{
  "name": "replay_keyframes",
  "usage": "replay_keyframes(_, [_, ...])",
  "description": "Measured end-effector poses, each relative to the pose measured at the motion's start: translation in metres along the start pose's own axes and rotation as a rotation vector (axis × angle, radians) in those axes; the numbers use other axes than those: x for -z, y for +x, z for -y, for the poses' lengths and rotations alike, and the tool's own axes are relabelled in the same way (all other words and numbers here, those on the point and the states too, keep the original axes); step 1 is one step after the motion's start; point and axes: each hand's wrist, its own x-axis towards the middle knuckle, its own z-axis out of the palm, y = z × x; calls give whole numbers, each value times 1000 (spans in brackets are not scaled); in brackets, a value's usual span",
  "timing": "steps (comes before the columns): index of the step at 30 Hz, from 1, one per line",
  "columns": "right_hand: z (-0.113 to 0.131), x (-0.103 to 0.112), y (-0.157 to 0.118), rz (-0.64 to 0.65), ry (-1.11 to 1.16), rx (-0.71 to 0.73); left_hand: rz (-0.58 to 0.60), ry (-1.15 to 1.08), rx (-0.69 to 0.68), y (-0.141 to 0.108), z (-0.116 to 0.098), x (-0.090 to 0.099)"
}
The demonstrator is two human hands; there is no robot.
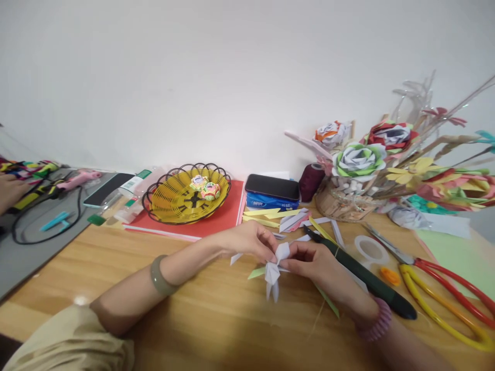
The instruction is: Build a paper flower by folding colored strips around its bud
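A small folded white paper piece, with pointed petals or legs hanging down, is held up above the wooden table. My left hand pinches it from the left between thumb and fingertips. From the right, my right hand also grips it, thumb and forefinger pressed on its edge. A pale green paper tip shows beside the folded piece, partly behind it. Under and past my right hand lies a dark green pen-shaped tool. Loose yellow and white paper strips lie just beyond both hands.
A yellow woven basket with two paper balls sits on red paper. Scissors and a tape roll lie right, before a pot of paper flowers. Another person's hand is at far left, near a pink glue gun.
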Motion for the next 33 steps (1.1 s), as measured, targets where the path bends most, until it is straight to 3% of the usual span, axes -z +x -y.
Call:
replay_keyframes(8, [-8,-6,3,-116,282,-1,-213,-157,-46,2,-3,-11])
replay_keyframes(13, [-4,-9,1,-160,316,25,-250,-220,-44,2,-3,-14])
replay_keyframes(26, [-10,-6,4,-182,-7,45,-258,-116,-68,7,5,-6])
replay_keyframes(33, [-10,-12,-4,-376,-242,226,-282,-27,-197,8,5,-7])
